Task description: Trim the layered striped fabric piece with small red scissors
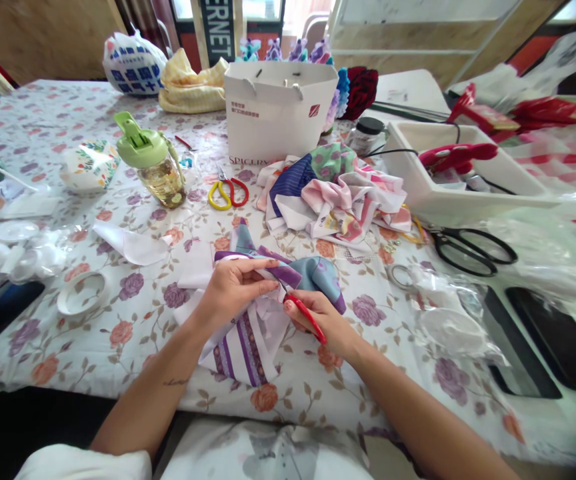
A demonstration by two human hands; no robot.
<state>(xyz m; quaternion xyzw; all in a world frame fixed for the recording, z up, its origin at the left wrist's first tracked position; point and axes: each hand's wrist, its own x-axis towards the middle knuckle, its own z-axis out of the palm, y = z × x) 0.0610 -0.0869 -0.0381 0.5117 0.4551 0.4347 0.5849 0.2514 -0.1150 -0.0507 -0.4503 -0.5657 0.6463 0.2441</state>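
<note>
My left hand (pixel 233 288) pinches a piece of purple-striped, blue and white patchwork fabric (pixel 248 350) above the floral tablecloth (pixel 118 347). My right hand (pixel 321 323) grips small red-handled scissors (pixel 307 319), whose blades reach into the fabric's purple edge near my left fingertips. The blade tips are hidden by the cloth and fingers. A loose heap of printed fabric scraps (pixel 333 193) lies just beyond my hands.
Yellow-and-red-handled scissors (pixel 228 193) lie beyond my left hand, and black-handled shears (pixel 473 252) lie to the right. Also on the table are a green-lidded water bottle (pixel 153 160), a white paper bag (pixel 278 110), a white tray (pixel 468 173) holding a red glue gun (pixel 458 157), and a tape roll (pixel 83 293).
</note>
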